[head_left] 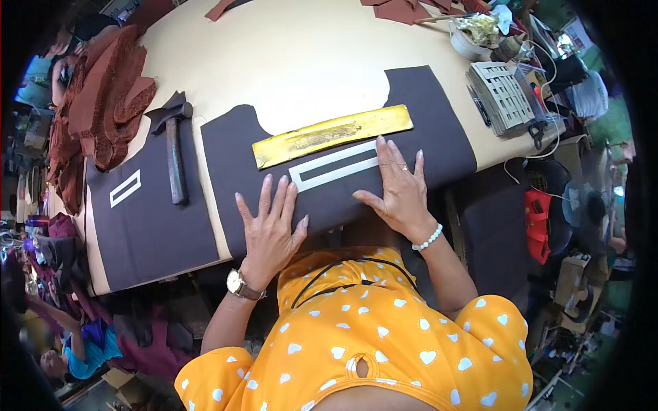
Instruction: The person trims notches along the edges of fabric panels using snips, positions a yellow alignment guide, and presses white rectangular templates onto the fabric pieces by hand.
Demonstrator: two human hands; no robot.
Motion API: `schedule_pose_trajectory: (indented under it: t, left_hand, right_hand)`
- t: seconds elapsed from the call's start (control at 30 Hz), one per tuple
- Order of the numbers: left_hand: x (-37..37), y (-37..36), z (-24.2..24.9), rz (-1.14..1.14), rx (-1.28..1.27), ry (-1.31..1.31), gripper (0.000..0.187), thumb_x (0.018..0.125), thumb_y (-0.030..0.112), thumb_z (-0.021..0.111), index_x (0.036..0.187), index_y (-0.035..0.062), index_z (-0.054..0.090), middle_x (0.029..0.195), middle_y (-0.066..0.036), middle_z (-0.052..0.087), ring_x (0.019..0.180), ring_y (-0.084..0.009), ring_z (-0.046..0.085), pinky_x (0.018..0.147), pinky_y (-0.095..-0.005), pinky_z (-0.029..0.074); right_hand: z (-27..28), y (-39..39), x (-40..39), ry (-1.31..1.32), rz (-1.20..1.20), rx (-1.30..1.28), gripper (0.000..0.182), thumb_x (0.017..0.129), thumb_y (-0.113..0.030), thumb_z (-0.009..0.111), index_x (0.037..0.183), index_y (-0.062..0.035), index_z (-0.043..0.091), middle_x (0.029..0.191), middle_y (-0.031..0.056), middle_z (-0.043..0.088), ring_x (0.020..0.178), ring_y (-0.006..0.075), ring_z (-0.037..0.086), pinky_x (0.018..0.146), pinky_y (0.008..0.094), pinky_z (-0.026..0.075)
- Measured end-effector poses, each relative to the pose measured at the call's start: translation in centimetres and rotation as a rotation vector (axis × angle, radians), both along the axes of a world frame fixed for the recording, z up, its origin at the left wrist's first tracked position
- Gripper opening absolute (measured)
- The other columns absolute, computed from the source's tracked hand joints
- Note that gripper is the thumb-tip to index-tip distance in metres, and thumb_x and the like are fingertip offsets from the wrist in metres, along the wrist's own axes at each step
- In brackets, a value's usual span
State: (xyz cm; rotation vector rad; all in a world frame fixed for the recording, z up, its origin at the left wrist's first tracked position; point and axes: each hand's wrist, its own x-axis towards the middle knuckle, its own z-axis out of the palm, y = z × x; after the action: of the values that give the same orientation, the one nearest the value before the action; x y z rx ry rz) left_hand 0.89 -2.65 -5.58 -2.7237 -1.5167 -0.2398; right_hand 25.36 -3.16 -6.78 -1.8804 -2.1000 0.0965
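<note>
A dark fabric piece with a curved cut-out lies on the table in front of me. On it sits a white rectangular frame strip, with a worn yellow bar just beyond it. My left hand rests flat on the cloth, fingers spread, its fingertips near the strip's left end. My right hand lies at the strip's right end, fingers stretched out over it and thumb apart. Neither hand grips anything. To the left, a hammer lies on a second dark fabric piece, which bears a smaller white frame.
Reddish-brown cloth is heaped at the table's left edge. A stack of pale slotted cards stands at the right, near a white bowl and a cable. A person in blue is at lower left.
</note>
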Motion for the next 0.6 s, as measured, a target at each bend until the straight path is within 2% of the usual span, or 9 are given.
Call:
schedule_pose_trajectory:
  t: [0.13,0.23,0.3,0.33,0.37,0.43,0.5,0.53,0.6]
  left_hand:
    - [-0.7,-0.2,1.0,-0.004,0.034,-0.020,0.046,0.084,0.031,0.052,0.122,0.0045,0.051,0.129,-0.011,0.047,0.131,-0.0298,0.028,0.101,-0.0647,0.005]
    - [-2.4,0.4,1.7,0.140,0.001,-0.159,0.043,0.087,0.031,0.050,0.121,0.0042,0.051,0.125,-0.013,0.049,0.128,-0.0326,0.031,0.102,-0.0615,0.012]
    - [-3.2,1.0,0.6,0.313,0.043,-0.322,0.042,0.089,0.030,0.049,0.123,0.0053,0.049,0.127,-0.014,0.047,0.128,-0.0337,0.031,0.103,-0.0591,0.016]
    - [-3.0,1.4,0.4,0.385,0.058,-0.374,0.043,0.092,0.031,0.045,0.128,0.0084,0.045,0.133,-0.020,0.039,0.129,-0.0370,0.028,0.103,-0.0564,0.020]
    - [-2.6,1.5,-0.2,0.441,0.093,-0.313,0.044,0.092,0.032,0.044,0.130,0.0094,0.044,0.134,-0.022,0.037,0.129,-0.0380,0.027,0.103,-0.0566,0.020]
    - [-1.7,2.2,-1.9,0.560,0.170,-0.194,0.045,0.093,0.033,0.042,0.132,0.0112,0.042,0.137,-0.025,0.031,0.129,-0.0399,0.026,0.102,-0.0569,0.020]
    - [-2.0,2.5,-2.7,0.608,0.082,-0.107,0.049,0.093,0.037,0.040,0.135,0.0131,0.038,0.139,-0.028,0.025,0.130,-0.0424,0.023,0.103,-0.0561,0.018]
    - [-1.9,2.4,-2.7,0.632,0.079,-0.114,0.050,0.093,0.039,0.039,0.136,0.0139,0.037,0.139,-0.028,0.025,0.130,-0.0421,0.022,0.104,-0.0557,0.018]
    - [-1.9,2.2,-2.5,0.668,0.085,-0.120,0.052,0.092,0.041,0.040,0.136,0.0141,0.036,0.140,-0.029,0.024,0.131,-0.0419,0.021,0.105,-0.0545,0.017]
  right_hand:
    - [0.3,0.2,1.5,-0.085,-0.120,0.030,0.096,0.077,-0.069,0.041,0.135,0.0056,0.028,0.137,0.0193,0.037,0.127,0.0330,0.035,0.104,0.0592,0.010]
    - [1.3,2.0,3.6,-0.144,-0.336,0.114,0.068,0.086,-0.048,0.047,0.129,0.0052,0.039,0.134,0.0196,0.040,0.123,0.0322,0.039,0.104,0.0575,0.013]
    - [2.0,4.2,3.4,-0.082,-0.107,0.196,0.058,0.087,-0.040,0.048,0.127,0.0013,0.043,0.134,0.0168,0.041,0.123,0.0313,0.039,0.103,0.0563,0.017]
    - [2.2,5.1,3.0,-0.052,0.005,0.230,0.053,0.088,-0.037,0.048,0.127,-0.0007,0.045,0.133,0.0155,0.042,0.123,0.0308,0.039,0.103,0.0557,0.018]
    - [1.1,6.0,2.3,-0.091,0.129,0.311,0.046,0.086,-0.030,0.053,0.127,-0.0090,0.048,0.129,0.0113,0.048,0.120,0.0299,0.042,0.099,0.0461,0.026]
    - [-0.7,7.4,2.1,0.017,0.224,0.301,0.036,0.084,-0.029,0.056,0.117,-0.0133,0.058,0.123,0.0106,0.052,0.115,0.0279,0.046,0.094,0.0442,0.030]
    - [-0.6,8.1,3.0,0.082,0.244,0.211,0.032,0.084,-0.029,0.057,0.111,-0.0136,0.062,0.120,0.0107,0.054,0.114,0.0273,0.047,0.093,0.0443,0.031]
    - [0.3,8.0,3.9,0.058,0.144,0.182,0.028,0.082,-0.029,0.059,0.103,-0.0117,0.066,0.117,0.0121,0.055,0.112,0.0263,0.048,0.092,0.0424,0.033]
    - [-0.4,8.6,7.0,-0.027,-0.112,0.340,0.030,0.079,-0.029,0.063,0.102,-0.0094,0.065,0.096,0.0135,0.062,0.097,0.0262,0.056,0.087,0.0397,0.037]
